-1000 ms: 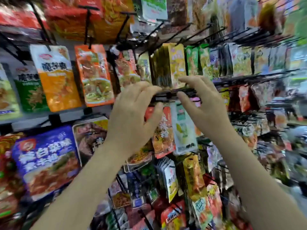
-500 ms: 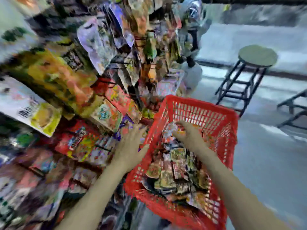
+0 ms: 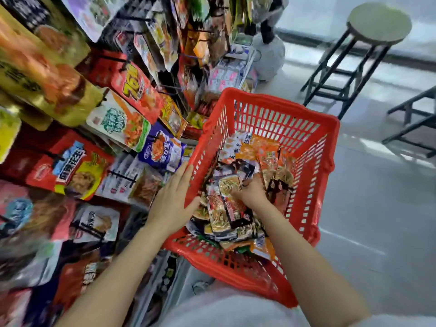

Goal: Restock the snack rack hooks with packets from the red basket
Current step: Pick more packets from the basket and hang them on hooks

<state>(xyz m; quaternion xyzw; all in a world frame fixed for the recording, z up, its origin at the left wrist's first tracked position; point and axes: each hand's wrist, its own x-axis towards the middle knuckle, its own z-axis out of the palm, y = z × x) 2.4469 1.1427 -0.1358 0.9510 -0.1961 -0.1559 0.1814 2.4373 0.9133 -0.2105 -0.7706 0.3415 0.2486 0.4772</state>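
The head camera looked down on a red basket [image 3: 306,142] held out in front of the person, half full of small snack packets [image 3: 238,199]. The left hand [image 3: 172,199] lay flat against the basket's left wall, fingers straight and pointing away along the outside of the rim, thumb hooked over the rim toward the packets. It pinched nothing; it only pressed on the plastic. The right hand [image 3: 251,192] was down inside the basket, just right of the left one, its fingers curled into the heap. They seemed closed around a gold-and-black packet [image 3: 230,185], though the fingertips were buried and I could not make out exactly how many packets they held. More packets lay beyond the right hand, orange ones [image 3: 264,149] toward the far wall, and dark ones under the wrist.

To the left of the left hand hung the snack rack [image 3: 113,128], its black hooks crowded with bags: a white-and-orange bag [image 3: 118,123], a blue one [image 3: 162,149] just beyond the left fingertips, and a red one [image 3: 70,168] further left. Well beyond the right hand, a round stool [image 3: 377,22] stood on the grey floor [image 3: 377,208].
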